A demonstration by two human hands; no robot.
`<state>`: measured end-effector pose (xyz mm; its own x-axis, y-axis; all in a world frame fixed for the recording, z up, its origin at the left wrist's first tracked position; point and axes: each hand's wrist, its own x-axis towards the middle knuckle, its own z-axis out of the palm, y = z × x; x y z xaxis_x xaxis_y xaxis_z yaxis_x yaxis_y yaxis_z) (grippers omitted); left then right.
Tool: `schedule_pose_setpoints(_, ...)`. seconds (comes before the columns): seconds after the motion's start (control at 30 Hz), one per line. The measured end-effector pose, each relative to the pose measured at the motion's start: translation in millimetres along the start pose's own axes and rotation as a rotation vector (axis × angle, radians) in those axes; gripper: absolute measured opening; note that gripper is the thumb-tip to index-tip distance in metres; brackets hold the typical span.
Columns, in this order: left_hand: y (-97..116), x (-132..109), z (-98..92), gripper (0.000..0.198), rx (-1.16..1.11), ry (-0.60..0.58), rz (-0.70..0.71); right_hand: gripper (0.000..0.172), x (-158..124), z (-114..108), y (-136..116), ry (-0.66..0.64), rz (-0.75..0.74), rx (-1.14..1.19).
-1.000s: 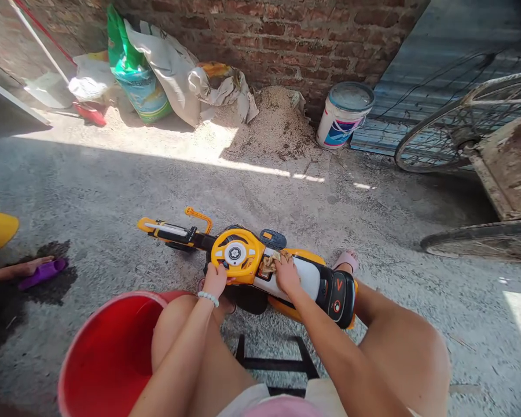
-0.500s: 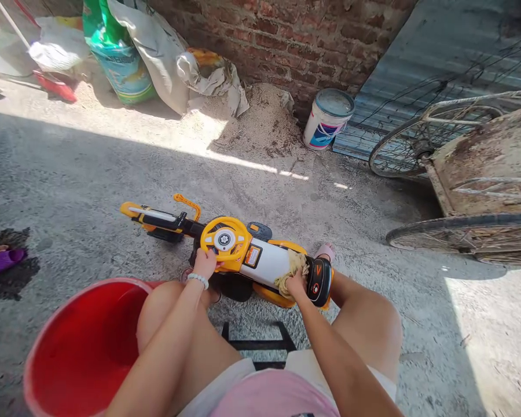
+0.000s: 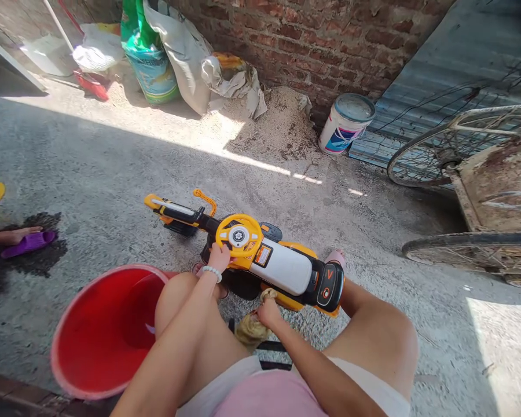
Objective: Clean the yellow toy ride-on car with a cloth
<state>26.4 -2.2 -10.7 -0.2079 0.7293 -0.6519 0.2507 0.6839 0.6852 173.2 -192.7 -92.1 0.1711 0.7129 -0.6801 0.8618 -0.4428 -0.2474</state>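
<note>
A yellow, white and black ride-on toy car (image 3: 282, 269) lies on the concrete floor between my knees. My left hand (image 3: 219, 258), with a bead bracelet at the wrist, grips the rim of its yellow steering wheel (image 3: 238, 236). My right hand (image 3: 267, 310) is closed on a yellowish cloth (image 3: 249, 330) and hangs below the toy's near side, just off its yellow lower edge. The cloth dangles toward the black stool frame under me.
A red bucket (image 3: 106, 330) stands at my left knee. Another person's foot in a purple sandal (image 3: 24, 242) rests on a wet patch at far left. Sacks (image 3: 173, 52), a sand pile (image 3: 280, 124) and a paint bucket (image 3: 345, 123) line the brick wall. A rusty cart's wheels (image 3: 464, 150) are at right.
My right hand has drawn the cloth off the toy's white top, first toward its rear, then down below its near side. My left hand has stayed on the steering wheel.
</note>
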Motion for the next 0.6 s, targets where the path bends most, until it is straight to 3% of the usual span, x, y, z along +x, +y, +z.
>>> schedule_pose_setpoints(0.07, -0.6, 0.3, -1.7, 0.011, 0.010, -0.008, -0.002, 0.056, 6.8, -0.1, -15.9, 0.005, -0.130, -0.032)
schedule_pose_setpoints(0.13, -1.0, 1.3, -2.2, 0.011, 0.013, -0.013, -0.012, 0.056, 18.9, -7.9, -14.1, -0.013, -0.277, -0.112)
schedule_pose_setpoints(0.2, -1.4, 2.6, -1.4, 0.011, 0.016, -0.003, -0.018, 0.050, 28.1, -15.4, 2.9, -0.070, -0.388, -0.247)
schedule_pose_setpoints(0.27, -1.6, 3.8, 0.2, 0.012, 0.020, 0.019, -0.015, 0.048, 28.6, -16.1, 26.0, -0.112, -0.409, -0.382)
schedule_pose_setpoints(0.4, -1.1, 4.0, 1.7, 0.011, 0.012, 0.045, -0.021, 0.052, 10.6, 1.2, 56.1, -0.071, -0.224, -0.435)
schedule_pose_setpoints(0.5, -1.0, 3.3, 0.1, 0.011, 0.022, 0.033, -0.018, 0.053, 0.3, 10.7, 62.5, -0.027, -0.051, -0.335)
schedule_pose_setpoints(0.6, -2.0, 4.0, -1.2, 0.011, 0.036, 0.002, -0.003, 0.047, -4.5, 6.6, 74.0, -0.027, 0.118, -0.201)
